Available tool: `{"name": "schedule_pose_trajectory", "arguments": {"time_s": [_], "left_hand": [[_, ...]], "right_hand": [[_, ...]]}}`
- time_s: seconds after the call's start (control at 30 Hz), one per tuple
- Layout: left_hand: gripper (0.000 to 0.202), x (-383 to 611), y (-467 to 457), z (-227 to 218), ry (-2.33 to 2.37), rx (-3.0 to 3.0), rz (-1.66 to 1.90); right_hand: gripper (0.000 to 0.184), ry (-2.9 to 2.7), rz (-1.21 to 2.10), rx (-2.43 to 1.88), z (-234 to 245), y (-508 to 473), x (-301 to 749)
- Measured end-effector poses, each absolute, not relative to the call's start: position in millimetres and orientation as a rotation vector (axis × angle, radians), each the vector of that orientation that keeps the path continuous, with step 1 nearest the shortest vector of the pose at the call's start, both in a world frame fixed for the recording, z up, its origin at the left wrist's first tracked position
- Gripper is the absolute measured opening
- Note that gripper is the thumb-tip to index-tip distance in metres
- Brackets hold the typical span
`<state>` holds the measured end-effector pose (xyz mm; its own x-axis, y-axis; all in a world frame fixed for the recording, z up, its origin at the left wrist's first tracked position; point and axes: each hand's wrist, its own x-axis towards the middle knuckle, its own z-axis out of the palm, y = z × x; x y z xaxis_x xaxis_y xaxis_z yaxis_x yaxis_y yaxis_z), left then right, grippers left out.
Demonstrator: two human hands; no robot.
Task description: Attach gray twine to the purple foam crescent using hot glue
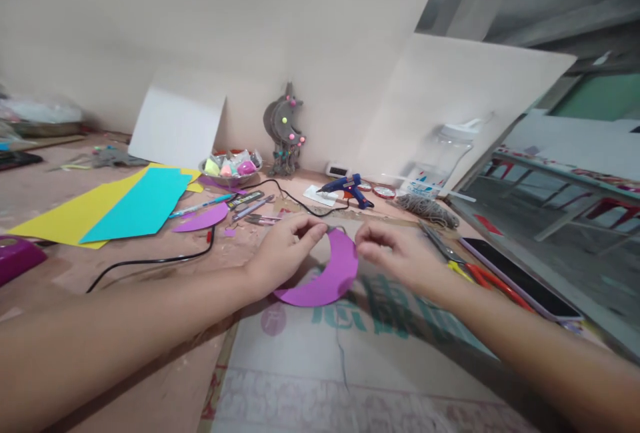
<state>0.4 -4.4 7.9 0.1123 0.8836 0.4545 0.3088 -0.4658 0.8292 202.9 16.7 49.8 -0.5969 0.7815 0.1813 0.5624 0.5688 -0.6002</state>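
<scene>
A purple paper crescent (333, 281) is held over a printed cardboard sheet (280, 366). My left hand (287, 250) pinches it at its upper tip, where a bit of grey yarn shows between thumb and fingers. Just beyond the crescent's right edge, my right hand (393, 252) is closed with fingertips together; whatever they grip is too small to make out. A thin bluish-grey strand (343, 360) lies below the crescent on the cardboard. Farther back, a grey moon ornament (286, 123) with coloured balls leans on the wall.
Behind my hands sit a blue glue gun (350, 186), a bowl of clay packets (233, 168) and a yarn bundle (427, 210). Scissors (470, 266) and a phone (520, 280) lie right, near the table edge. Yellow (65, 216) and turquoise sheets (143, 205) lie left.
</scene>
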Motion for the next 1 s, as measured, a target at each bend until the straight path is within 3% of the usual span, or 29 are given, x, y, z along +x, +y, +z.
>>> {"name": "schedule_pose_trajectory", "arguments": {"time_s": [0.1, 0.23, 0.4, 0.57, 0.73, 1.0], "left_hand": [[0.019, 0, -8, 10, 1.150, 1.945, 1.359], [0.019, 1, -11, 11, 1.145, 2.014, 1.330], [0.019, 1, -10, 10, 1.171, 1.987, 1.327], [0.019, 0, -8, 10, 1.255, 1.939, 1.461], [0.037, 2, -6, 12, 1.112, 1.843, 1.131], [0.031, 4, -4, 12, 1.162, 1.866, 1.019]], "right_hand": [[0.022, -2.369, 0.760, -1.160, 30, 2, 206], [0.029, -2.148, 0.808, -1.135, 8, 4, 204], [0.019, -2.209, 0.932, -1.099, 8, 11, 207], [0.012, -2.098, 0.256, -1.095, 24, 12, 220], [0.007, -2.561, -0.478, -0.877, 16, 12, 229], [0.017, -2.636, -0.762, -0.758, 13, 11, 228]]}}
